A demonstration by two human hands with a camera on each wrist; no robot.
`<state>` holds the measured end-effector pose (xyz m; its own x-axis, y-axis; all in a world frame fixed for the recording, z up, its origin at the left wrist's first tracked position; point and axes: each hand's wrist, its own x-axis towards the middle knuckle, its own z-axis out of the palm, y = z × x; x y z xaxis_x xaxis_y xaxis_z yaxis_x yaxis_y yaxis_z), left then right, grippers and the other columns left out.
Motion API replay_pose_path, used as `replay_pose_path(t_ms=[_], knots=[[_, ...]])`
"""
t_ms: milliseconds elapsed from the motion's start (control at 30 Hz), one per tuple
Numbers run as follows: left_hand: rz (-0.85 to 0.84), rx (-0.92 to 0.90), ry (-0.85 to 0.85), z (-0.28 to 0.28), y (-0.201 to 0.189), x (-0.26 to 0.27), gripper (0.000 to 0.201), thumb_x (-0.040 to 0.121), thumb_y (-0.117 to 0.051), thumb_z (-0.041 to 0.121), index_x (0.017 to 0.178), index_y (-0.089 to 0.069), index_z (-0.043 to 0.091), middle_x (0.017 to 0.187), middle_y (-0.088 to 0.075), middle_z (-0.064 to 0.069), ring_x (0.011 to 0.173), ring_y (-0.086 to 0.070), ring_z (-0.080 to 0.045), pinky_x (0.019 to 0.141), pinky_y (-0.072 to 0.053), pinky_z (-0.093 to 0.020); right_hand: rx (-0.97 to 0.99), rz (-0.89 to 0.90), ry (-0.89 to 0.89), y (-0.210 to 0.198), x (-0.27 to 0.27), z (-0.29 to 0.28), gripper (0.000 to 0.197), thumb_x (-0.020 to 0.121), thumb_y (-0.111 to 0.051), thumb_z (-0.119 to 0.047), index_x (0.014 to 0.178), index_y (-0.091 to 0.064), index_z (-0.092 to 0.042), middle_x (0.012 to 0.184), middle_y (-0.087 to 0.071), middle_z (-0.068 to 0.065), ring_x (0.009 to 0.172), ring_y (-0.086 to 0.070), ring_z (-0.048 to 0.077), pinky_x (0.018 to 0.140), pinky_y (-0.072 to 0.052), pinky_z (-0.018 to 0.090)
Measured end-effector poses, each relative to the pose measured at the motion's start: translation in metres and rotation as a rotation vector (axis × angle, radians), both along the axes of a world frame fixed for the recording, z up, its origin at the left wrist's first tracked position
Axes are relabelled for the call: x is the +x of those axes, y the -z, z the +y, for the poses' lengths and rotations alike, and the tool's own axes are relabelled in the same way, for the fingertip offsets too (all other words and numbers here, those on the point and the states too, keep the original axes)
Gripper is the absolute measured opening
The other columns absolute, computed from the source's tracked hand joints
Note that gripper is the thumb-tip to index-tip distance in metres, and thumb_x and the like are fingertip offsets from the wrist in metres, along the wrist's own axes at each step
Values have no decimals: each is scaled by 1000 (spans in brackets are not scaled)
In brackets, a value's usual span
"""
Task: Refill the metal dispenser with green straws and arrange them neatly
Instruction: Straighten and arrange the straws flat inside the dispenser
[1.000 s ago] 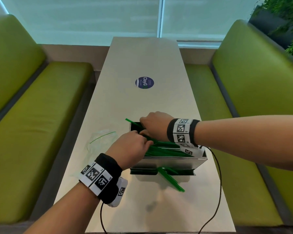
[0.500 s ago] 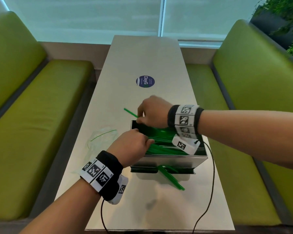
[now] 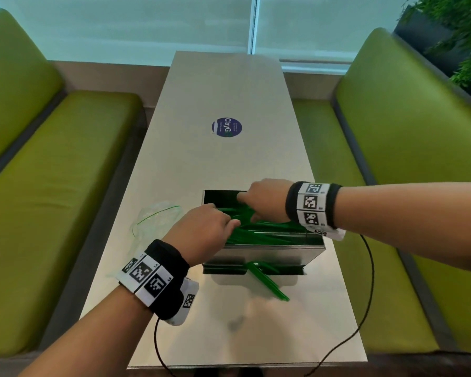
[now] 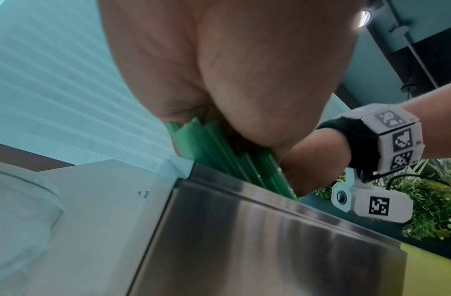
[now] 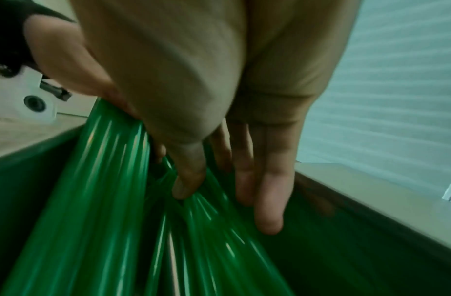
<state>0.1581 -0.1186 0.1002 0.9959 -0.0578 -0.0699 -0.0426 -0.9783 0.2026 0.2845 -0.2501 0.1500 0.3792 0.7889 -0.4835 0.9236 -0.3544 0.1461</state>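
Head view: both hands worked inside the open-top metal dispenser [image 3: 264,253] on the table [image 3: 229,85], a few loose straws [image 3: 267,284] poking from its front slot; left wrist: left hand [image 4: 232,80] clamped the green straws [image 4: 219,154] at the rim, probably to bunch them; right wrist: right hand [image 5: 206,100], fingers [image 5: 267,200] extended, pressed them down flat.

open top of the rectangular steel straw dispenser [image 3: 264,251] is crowded by both hands and loose translucent green straws [image 3: 259,229]; far stretch of the pale grey tabletop [image 3: 229,88] lies bare.
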Motion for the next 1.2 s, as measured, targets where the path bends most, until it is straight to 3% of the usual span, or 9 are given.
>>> replay_pose_path(t_ms=[167,267,367,533,600,800,933,1100,1200], knots=[[-5,4,5,-1,-2,0,55,107,-30,41,80,-70,14,72,-65,-1,83,-53,-19,77,-46,-38,-16,137,114,19,3,1,28,95,-61,-37,107,-68,-13,95,-72,4,83,-68,22,80,-59,37],[6,16,-2,-1,-2,0,56,107,-28,41,78,-68,15,73,-65,-1,84,-53,-19,78,-46,-37,-287,173,186,27,2,-5,32,100,-52,-33,114,-68,-9,105,-73,6,97,-71,26,87,-57,34],[8,0,-5,-1,-3,-1,56,108,-28,41,75,-64,14,71,-63,-2,84,-52,-19,79,-46,-37,-259,137,157,26,9,-13,31,99,-53,-29,120,-66,-10,115,-69,8,106,-65,28,93,-53,37],[39,6,-17,-2,-5,-1,55,108,-27,41,90,-72,16,77,-65,-3,91,-53,-20,81,-46,-36,-125,204,269,24,25,-12,28,94,-56,-37,98,-70,-14,85,-76,9,76,-74,28,77,-62,42],[48,3,-18,-3,-5,0,54,108,-27,41,92,-72,15,77,-65,-3,92,-53,-19,81,-46,-35,-221,327,314,24,23,-14,21,96,-56,-29,108,-68,-16,87,-77,11,72,-75,27,77,-63,42],[68,6,-22,-2,-5,0,54,107,-26,43,94,-72,17,76,-64,-1,91,-52,-17,79,-46,-34,-158,262,238,28,22,-17,48,94,-62,-33,139,-50,-20,127,-60,5,113,-60,26,93,-50,35],[58,7,-18,-1,-3,1,55,107,-26,43,91,-72,17,76,-64,-1,88,-52,-17,79,-46,-34,-200,342,232,28,24,-7,51,93,-63,-35,141,-46,-31,117,-67,6,103,-68,28,91,-56,42],[58,5,-18,0,-2,1,55,107,-27,43,88,-71,17,75,-64,0,86,-51,-17,78,-45,-35,-164,333,159,27,17,11,25,97,-57,-28,121,-61,-25,100,-65,-4,95,-68,23,87,-57,39],[55,-7,-18,0,-2,0,53,107,-27,43,92,-72,19,76,-65,1,87,-51,-17,78,-46,-34,-196,374,167,34,16,16,28,96,-58,-26,124,-60,-21,96,-65,-6,97,-70,24,89,-57,39]])
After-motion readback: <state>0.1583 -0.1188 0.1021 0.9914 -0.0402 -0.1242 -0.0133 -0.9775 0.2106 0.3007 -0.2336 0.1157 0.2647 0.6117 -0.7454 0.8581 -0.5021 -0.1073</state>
